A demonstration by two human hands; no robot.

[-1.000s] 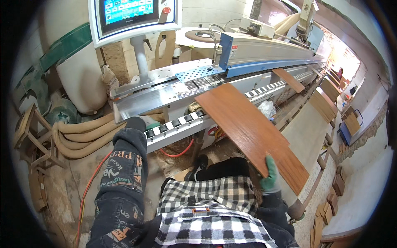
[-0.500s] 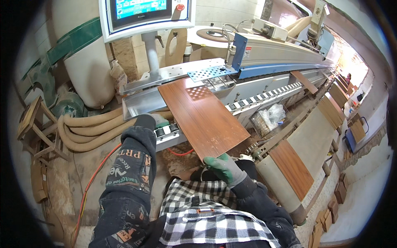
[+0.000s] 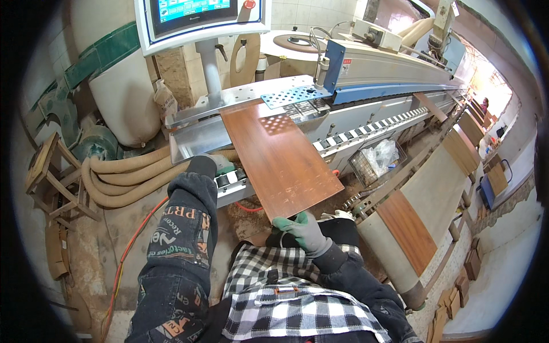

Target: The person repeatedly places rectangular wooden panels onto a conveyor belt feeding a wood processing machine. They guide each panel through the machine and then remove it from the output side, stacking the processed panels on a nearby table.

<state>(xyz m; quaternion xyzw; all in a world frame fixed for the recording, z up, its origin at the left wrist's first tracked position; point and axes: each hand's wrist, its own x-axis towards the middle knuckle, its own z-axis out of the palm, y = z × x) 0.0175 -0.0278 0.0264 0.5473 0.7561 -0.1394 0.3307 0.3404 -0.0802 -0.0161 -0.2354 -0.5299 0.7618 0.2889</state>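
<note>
A brown wood-grain board lies tilted across the roller rail and up to the metal infeed of a long panel machine, beside a perforated blue plate. My right hand, in a green and grey glove, grips the board's near edge at its lower left corner. My left hand, also gloved, is near the rail left of the board; the sleeve mostly hides its fingers, so their grip is unclear.
A control screen stands above. Ribbed hoses and a wooden stool are at the left. At the right, a return conveyor carries boards, a wire basket holds plastic, and a distant person is visible.
The board has moved left off the conveyor side and turned to point into the infeed, its far end now under the screen's post. My right hand has moved left with it.
</note>
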